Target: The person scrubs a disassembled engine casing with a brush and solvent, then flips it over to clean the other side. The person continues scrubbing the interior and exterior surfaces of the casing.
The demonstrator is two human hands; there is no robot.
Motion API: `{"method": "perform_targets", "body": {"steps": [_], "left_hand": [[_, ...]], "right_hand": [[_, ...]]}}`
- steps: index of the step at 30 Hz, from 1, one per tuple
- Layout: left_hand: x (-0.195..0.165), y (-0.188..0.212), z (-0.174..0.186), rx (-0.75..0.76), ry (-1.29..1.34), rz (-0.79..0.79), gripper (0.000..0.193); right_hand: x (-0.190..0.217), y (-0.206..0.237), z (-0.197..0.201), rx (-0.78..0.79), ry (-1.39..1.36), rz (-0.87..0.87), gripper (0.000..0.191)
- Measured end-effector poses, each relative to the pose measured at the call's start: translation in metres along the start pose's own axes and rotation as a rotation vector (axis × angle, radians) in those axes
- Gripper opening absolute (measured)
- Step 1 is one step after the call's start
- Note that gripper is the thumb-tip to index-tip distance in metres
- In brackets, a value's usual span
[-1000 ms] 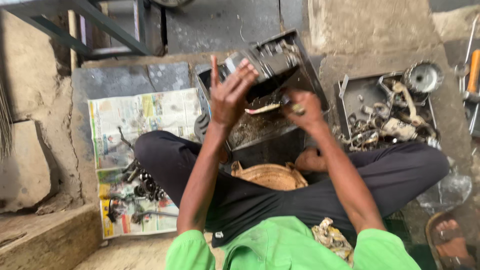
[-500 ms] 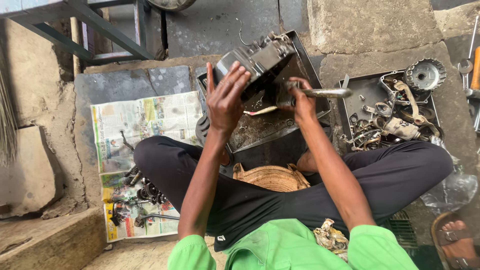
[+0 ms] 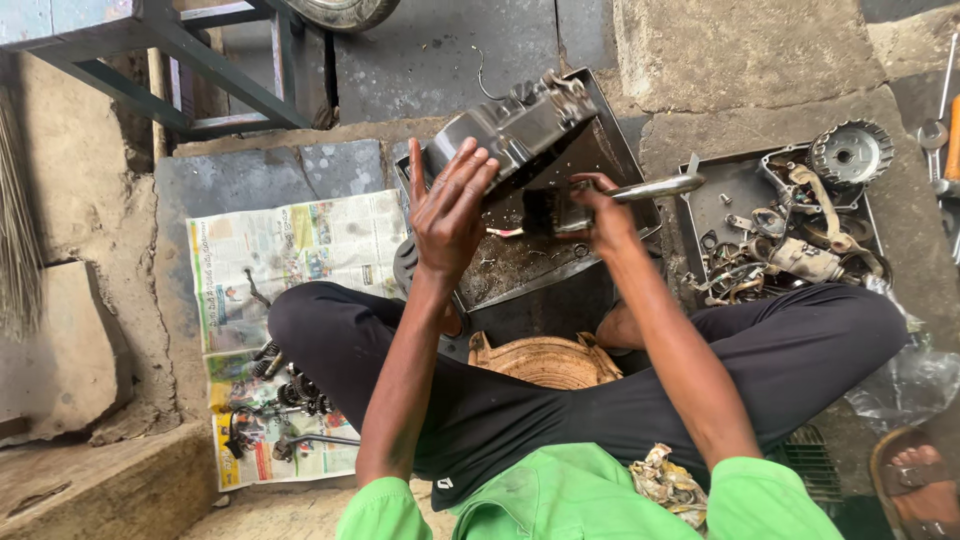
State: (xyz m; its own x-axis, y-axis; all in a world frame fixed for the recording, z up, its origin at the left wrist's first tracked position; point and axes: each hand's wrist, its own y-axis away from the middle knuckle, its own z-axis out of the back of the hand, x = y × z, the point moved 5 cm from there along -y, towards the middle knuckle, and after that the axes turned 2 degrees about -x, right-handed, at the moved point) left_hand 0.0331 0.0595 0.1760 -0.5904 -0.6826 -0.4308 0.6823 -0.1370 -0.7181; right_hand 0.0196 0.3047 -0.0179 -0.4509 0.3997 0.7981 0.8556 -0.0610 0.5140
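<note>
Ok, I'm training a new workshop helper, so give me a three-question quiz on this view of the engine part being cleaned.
1. True or false: the left hand steadies the grey metal engine casing over the metal tray.
2. What does the right hand hold? A) brush with a metal handle B) hammer C) rag
3. Where do the loose gears lie?

Key:
1. True.
2. A, the brush, bristles against the casing.
3. On the newspaper, on the left-hand side of the person's lap; another gear sits in the parts tray opposite.

Soft, even daylight falls on my work, with weak shadows under my legs. My hands look slightly blurred, and the edges bend outward.
</note>
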Motion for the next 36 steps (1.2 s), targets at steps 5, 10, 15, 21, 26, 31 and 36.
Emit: {"method": "perform_targets", "body": {"steps": [5,10,15,21,26,31,36], "left_hand": [[0.0,0.002,0.001,0.004,0.008,0.024,0.035],[-0.004,0.004,-0.002,0.037,0.045,-0.006,0.035],[-0.001,0.002,0.002,-0.047,0.063,0.006,0.029],[-0.004,0.004,0.005,-0.006,0.079,0.0,0.032],[-0.008,0.001,0.007,-0.027,0.043,-0.047,0.033],[-0.008,0.001,0.009,-0.021,0.035,-0.032,0.035],[-0.013,-0.002,0.009,-0.003,0.033,-0.054,0.038]], "right_hand": [[0.017,0.006,0.026,-0.069,-0.024,0.114,0.028],[0.004,-0.017,0.02,-0.071,0.008,0.457,0.036],[-0.011,-0.017,0.023,0.197,-0.124,0.079,0.038],[0.011,-0.015,0.031,-0.017,-0.151,0.124,0.033],[-0.006,-0.019,0.018,0.257,-0.044,0.162,0.035],[0.015,-0.01,0.037,0.064,-0.115,0.127,0.035],[0.011,-0.006,0.016,-0.075,-0.165,0.079,0.032]]}}
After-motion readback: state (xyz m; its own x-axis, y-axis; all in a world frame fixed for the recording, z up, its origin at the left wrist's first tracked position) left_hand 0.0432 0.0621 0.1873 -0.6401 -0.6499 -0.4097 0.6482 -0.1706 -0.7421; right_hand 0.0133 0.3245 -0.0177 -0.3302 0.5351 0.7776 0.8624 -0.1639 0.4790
